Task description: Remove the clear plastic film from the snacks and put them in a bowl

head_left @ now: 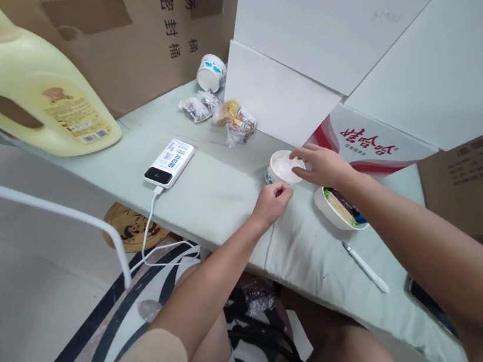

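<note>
A small white paper bowl (274, 177) with a blue-green pattern stands on the cloth-covered table; something whitish shows inside it. My right hand (320, 166) reaches over the bowl's right side, fingers apart at its rim and opening. In front of the bowl is my left hand (272, 203), its fingers curled together close to the bowl's near side; whatever they may hold is hidden. Just right of the bowl, partly under my right forearm, sits a white tray (335, 218) with light sticks and dark packets. A white-handled craft knife (366, 267) lies nearer the table's front edge.
A white power bank (169, 162) with a plugged-in cable lies left of centre. Behind it are wrapped snacks (235, 122) and another paper bowl (212, 72). A yellow jug (48, 90) stands at left. Cardboard boxes (154, 33) and white panels (284, 91) close off the back.
</note>
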Demonstrator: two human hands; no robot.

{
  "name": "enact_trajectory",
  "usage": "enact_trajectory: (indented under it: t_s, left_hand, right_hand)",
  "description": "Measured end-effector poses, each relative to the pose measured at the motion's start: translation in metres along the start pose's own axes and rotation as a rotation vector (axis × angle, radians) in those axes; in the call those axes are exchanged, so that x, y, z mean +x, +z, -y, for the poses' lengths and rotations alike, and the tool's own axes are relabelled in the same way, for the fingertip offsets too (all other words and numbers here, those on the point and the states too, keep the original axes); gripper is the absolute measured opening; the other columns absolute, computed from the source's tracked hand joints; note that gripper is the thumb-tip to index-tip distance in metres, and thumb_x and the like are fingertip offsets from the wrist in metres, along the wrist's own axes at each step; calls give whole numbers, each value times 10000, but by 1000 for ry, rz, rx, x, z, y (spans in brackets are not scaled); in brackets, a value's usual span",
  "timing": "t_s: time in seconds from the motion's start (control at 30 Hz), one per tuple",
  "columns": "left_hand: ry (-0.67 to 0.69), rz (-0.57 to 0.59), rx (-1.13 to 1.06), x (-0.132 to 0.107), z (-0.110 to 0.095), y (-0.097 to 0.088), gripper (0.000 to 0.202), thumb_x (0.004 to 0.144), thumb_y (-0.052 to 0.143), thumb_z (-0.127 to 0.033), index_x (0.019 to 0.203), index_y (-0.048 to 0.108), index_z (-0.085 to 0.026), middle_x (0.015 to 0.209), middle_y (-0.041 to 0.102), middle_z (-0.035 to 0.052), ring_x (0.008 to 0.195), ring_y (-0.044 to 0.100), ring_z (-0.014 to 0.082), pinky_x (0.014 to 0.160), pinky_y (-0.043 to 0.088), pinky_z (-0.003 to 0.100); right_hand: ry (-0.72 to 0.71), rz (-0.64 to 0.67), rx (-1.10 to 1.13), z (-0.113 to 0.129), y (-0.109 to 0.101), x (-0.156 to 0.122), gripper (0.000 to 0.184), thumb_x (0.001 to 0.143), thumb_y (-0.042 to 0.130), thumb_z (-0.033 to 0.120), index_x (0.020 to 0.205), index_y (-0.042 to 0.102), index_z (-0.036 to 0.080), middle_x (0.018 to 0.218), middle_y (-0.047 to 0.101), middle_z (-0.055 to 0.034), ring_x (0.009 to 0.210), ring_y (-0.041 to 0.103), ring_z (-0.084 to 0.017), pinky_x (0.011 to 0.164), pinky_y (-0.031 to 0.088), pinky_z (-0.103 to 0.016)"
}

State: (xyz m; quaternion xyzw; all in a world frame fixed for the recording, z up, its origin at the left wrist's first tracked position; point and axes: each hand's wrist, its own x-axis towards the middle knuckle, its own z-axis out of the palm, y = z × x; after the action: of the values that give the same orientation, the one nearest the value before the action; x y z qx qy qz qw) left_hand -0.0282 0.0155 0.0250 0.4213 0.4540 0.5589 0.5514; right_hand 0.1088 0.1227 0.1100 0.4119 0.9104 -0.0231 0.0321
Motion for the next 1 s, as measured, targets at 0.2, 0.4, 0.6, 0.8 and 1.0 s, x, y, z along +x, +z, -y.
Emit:
enact_trajectory:
  t_s: [0.2, 0.4, 0.6, 0.8, 1.0]
  left_hand:
    - [-30, -6, -34, -1, 1, 3, 265, 799, 568, -230, 567, 443, -199, 515, 382, -68, 522, 332, 85, 545, 266, 266]
    - [-5, 27, -83, -1, -3, -4, 244, 787, 558, -290, 585, 456, -198, 522, 393, -69, 530, 348, 85, 548, 270, 261]
    - [-43, 13, -176, 1, -8, -7, 230, 769, 559, -320, 600, 469, -193, 523, 382, -68, 526, 335, 81, 548, 246, 256]
    - [-115, -6, -264, 0, -11, -12, 252, 763, 563, -329, 595, 428, -199, 522, 337, -75, 514, 273, 72, 531, 197, 263]
    - [-151, -48, -248, 6, -14, -18, 245, 783, 559, -329, 605, 458, -194, 533, 345, -70, 541, 289, 82, 547, 216, 264]
  right_hand:
    - [-106, 366, -145, 6, 18, 52, 557, 763, 679, 219, 1313, 637, 292, 1320, 630, -98, 1001, 679, -263, 782, 477, -326]
    - [-139, 418, -155, 20, 31, 62, 369, 791, 656, 116, 1151, 713, 177, 1368, 603, -163, 1242, 590, -292, 970, 462, -317]
    - [-2, 554, -158, 27, 14, 55, 470, 797, 609, 83, 1237, 706, 216, 1077, 748, -87, 894, 715, -224, 753, 511, -288]
    - [109, 596, -257, 36, -25, 72, 478, 769, 643, 115, 1209, 735, 278, 896, 760, -50, 744, 698, -235, 684, 497, -328]
    - [156, 215, -217, 72, -24, 144, 589, 873, 604, 328, 1456, 518, 313, 1323, 664, -97, 1097, 662, -294, 814, 512, -360]
